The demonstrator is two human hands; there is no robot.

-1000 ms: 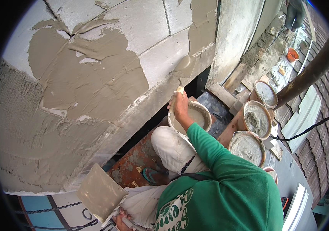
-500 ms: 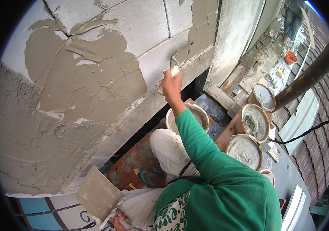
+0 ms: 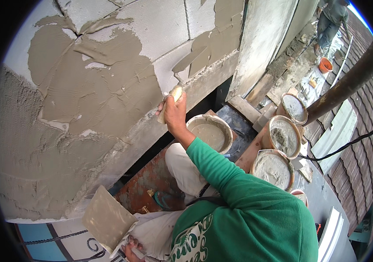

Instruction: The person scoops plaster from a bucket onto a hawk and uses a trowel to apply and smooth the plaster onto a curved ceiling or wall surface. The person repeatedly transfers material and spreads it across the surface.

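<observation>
Trowel [image 3: 177, 92] at a partly plastered wall [image 3: 162, 32]
The right hand [image 3: 176, 114] wraps around the trowel's handle, blade at the wall, near a bucket [image 3: 230, 139] of mortar; the left hand [image 3: 133, 249], fingers curled, holds a flat board [image 3: 109, 217] low beside the leg.

Sweatshirt [image 3: 256, 205], green, printed with white lettering; trousers [image 3: 182, 163], off-white; trowel handle [image 3: 176, 93], cream; plaster [image 3: 103, 96], grey-brown, streaked; wall blocks [image 3: 162, 32], white, crossed by dark joint lines; square plastering board [image 3: 108, 218], beige with paler smears; roof tiles [image 3: 356, 170], brown, in overlapping rows; small bucket [image 3: 325, 66], orange; cable [image 3: 348, 148], black; pole [image 3: 348, 83], dark brown; loose sheet [image 3: 337, 135], pale grey-green.
</observation>
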